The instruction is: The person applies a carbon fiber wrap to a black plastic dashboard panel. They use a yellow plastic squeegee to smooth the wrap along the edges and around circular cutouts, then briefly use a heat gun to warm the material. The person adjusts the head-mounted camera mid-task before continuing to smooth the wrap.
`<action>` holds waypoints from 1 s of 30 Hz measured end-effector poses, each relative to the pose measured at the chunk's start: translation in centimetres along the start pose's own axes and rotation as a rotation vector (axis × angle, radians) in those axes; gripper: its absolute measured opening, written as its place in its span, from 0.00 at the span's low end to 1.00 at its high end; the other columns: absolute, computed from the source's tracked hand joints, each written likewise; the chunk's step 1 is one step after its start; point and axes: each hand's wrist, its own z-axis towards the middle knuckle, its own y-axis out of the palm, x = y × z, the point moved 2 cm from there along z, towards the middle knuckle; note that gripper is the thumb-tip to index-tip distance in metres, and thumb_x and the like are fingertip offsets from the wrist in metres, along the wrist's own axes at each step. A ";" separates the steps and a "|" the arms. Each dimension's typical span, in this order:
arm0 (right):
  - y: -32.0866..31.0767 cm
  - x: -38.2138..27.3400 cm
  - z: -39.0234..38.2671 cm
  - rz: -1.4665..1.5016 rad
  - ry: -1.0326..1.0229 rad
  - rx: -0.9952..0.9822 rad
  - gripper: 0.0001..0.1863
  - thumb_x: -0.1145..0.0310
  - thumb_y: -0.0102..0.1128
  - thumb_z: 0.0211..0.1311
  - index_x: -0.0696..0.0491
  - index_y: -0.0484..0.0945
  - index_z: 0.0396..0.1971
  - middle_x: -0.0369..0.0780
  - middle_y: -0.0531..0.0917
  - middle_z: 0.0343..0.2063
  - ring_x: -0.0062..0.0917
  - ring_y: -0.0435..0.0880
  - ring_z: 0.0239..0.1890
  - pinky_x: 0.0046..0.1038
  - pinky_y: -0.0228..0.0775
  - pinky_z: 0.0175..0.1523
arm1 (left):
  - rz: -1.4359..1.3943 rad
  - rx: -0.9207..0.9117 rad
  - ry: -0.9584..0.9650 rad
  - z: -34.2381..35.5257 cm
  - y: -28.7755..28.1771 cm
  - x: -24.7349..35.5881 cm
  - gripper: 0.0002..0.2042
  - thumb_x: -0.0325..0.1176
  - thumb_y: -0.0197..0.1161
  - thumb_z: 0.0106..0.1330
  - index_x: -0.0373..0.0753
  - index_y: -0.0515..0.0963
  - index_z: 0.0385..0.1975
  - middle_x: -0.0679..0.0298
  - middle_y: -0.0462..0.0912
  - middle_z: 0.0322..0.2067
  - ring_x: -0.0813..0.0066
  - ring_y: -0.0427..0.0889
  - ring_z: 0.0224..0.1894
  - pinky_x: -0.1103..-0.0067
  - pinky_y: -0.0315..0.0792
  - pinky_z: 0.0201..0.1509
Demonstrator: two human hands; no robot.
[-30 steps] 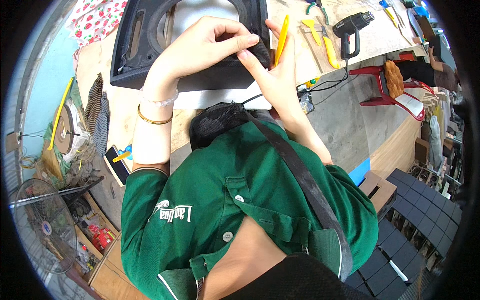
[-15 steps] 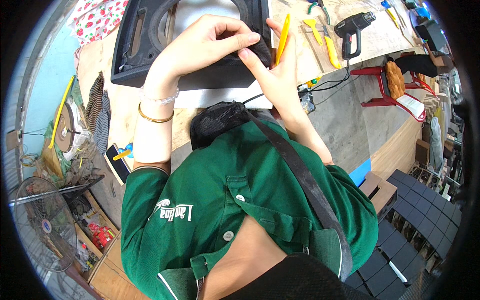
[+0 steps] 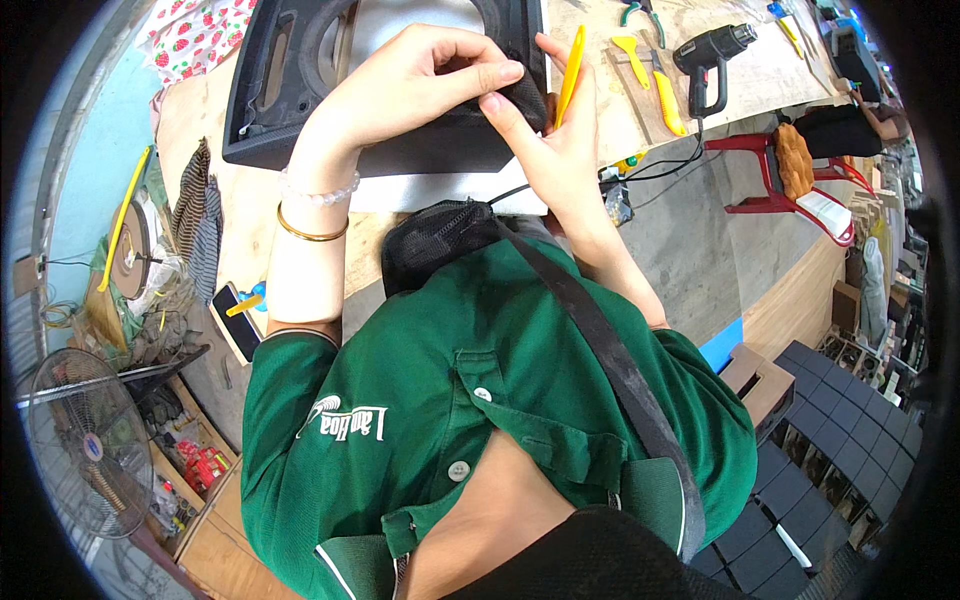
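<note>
A black speaker cabinet [image 3: 270, 80] with a large round opening lies on a white sheet on the plywood bench [image 3: 245, 210]. My left hand [image 3: 405, 85] bends over its near right part, fingers closed on dark mesh cloth [image 3: 522, 98] at the cabinet's edge, thumb toward the right. My right hand [image 3: 550, 150] is at the cabinet's right side, with its thumb on that cloth and a slim yellow tool [image 3: 572, 72] held upright among its fingers.
Right on the bench lie a heat gun [image 3: 708, 75], yellow scraper [image 3: 630, 62], yellow-handled knife [image 3: 668, 103] and pliers [image 3: 640, 20]. A phone [image 3: 236, 322] is at left. Beyond are a standing fan [image 3: 90, 440], red chair [image 3: 750, 205] and another person [image 3: 850, 128].
Both my hands and the yellow tool have shifted very slightly upward and to the right, keeping the same hold. The other person at the right has moved a little.
</note>
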 end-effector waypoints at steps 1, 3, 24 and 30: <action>0.0 0.0 0.0 -0.019 -0.009 0.001 0.39 0.74 0.70 0.58 0.58 0.57 0.66 0.42 0.68 0.58 0.23 0.75 0.55 0.23 0.73 0.57 | -0.006 -0.005 0.000 0.0 0.0 0.0 0.13 0.37 0.59 0.73 0.31 0.81 0.39 0.74 0.79 0.32 0.89 0.74 0.38 0.85 0.70 0.44; 0.1 0.1 0.1 -0.036 -0.036 0.004 0.39 0.74 0.70 0.58 0.58 0.57 0.65 0.42 0.68 0.58 0.22 0.76 0.54 0.23 0.74 0.56 | -0.014 -0.009 -0.001 0.0 -0.1 -0.1 0.13 0.37 0.59 0.73 0.31 0.81 0.39 0.74 0.79 0.32 0.89 0.74 0.38 0.85 0.69 0.44; 0.7 -0.2 -0.3 0.138 0.060 0.075 0.35 0.79 0.66 0.60 0.59 0.58 0.65 0.43 0.74 0.54 0.25 0.76 0.55 0.25 0.70 0.60 | -0.007 0.088 -0.082 -0.2 0.2 1.0 0.16 0.40 0.60 0.71 0.31 0.81 0.32 0.70 0.78 0.24 0.87 0.72 0.29 0.83 0.67 0.34; 0.5 0.1 -0.3 0.158 0.068 0.064 0.37 0.81 0.67 0.57 0.59 0.59 0.65 0.41 0.73 0.54 0.23 0.74 0.56 0.24 0.69 0.60 | 0.012 0.101 -0.043 -0.3 0.1 1.1 0.16 0.40 0.60 0.71 0.30 0.81 0.31 0.70 0.77 0.23 0.87 0.70 0.27 0.83 0.66 0.32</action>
